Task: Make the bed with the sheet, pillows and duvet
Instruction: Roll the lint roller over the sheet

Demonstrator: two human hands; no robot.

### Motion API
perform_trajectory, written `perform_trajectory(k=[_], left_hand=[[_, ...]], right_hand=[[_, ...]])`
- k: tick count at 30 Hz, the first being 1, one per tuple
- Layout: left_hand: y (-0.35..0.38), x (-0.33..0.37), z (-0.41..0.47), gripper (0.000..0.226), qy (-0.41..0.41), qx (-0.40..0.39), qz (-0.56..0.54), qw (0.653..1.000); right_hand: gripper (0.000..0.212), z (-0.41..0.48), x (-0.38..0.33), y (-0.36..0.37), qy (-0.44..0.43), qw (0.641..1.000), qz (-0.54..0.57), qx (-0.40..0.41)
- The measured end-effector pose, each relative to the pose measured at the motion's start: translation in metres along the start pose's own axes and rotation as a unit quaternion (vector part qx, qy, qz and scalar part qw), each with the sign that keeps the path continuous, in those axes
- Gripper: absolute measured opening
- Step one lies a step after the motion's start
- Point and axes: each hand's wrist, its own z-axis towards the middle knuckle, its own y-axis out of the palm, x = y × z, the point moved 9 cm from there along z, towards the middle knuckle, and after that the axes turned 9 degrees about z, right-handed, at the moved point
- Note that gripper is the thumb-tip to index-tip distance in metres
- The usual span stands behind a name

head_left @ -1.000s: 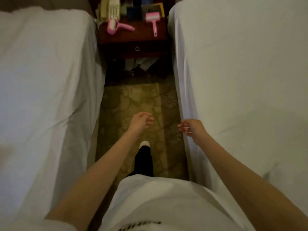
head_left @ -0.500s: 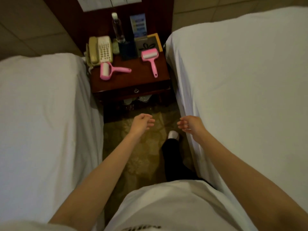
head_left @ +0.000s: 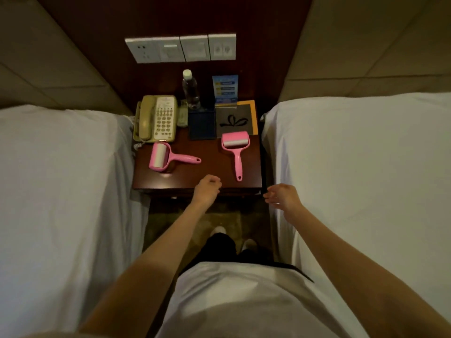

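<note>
I stand in the narrow aisle between two beds, each covered by a white sheet: the left bed [head_left: 61, 191] and the right bed [head_left: 366, 179]. No pillows or duvet are in view. My left hand [head_left: 207, 189] hovers over the front edge of the nightstand [head_left: 195, 174], fingers loosely curled, holding nothing. My right hand [head_left: 283, 196] hangs at the nightstand's front right corner, beside the right bed's edge, fingers apart and empty.
On the nightstand lie two pink lint rollers, one at the left [head_left: 168, 158] and one at the right [head_left: 235, 148], plus a beige telephone [head_left: 156, 119], a water bottle [head_left: 190, 90], a dark blue box [head_left: 202, 123] and a card stand [head_left: 225, 90]. Wall sockets [head_left: 180, 48] sit above.
I have walked forward along the aisle and my view has tilted up; the nightstand is now right under my hands. Both hands stay empty.
</note>
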Motion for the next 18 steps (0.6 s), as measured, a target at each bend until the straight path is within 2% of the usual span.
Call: perform_trajectory(k=[4, 9, 12, 13, 16, 18], left_hand=[[-0.01, 0.029, 0.059, 0.012, 0.025, 0.008, 0.038, 0.999], [-0.014, 0.072, 0.143, 0.034, 0.072, 0.016, 0.164, 0.984], [-0.01, 0.098, 0.191, 0.042, 0.127, 0.005, 0.234, 0.964], [-0.006, 0.106, 0.206, 0.046, 0.159, -0.001, 0.261, 0.952], [0.015, 0.119, 0.242, 0.058, 0.241, -0.026, 0.371, 0.896], [0.029, 0.119, 0.257, 0.058, 0.283, -0.036, 0.429, 0.857]], right_hand=[[0.016, 0.046, -0.031, 0.016, 0.005, 1.0, -0.01, 0.021], [0.017, 0.114, -0.046, 0.042, 0.02, 0.999, -0.007, 0.042], [0.005, 0.154, -0.046, 0.07, 0.035, 0.998, -0.023, 0.037], [0.005, 0.169, -0.042, 0.08, 0.041, 0.998, -0.037, 0.031], [0.032, 0.208, -0.025, 0.106, 0.059, 0.993, -0.104, 0.009], [0.039, 0.22, -0.017, 0.121, 0.079, 0.989, -0.125, -0.013]])
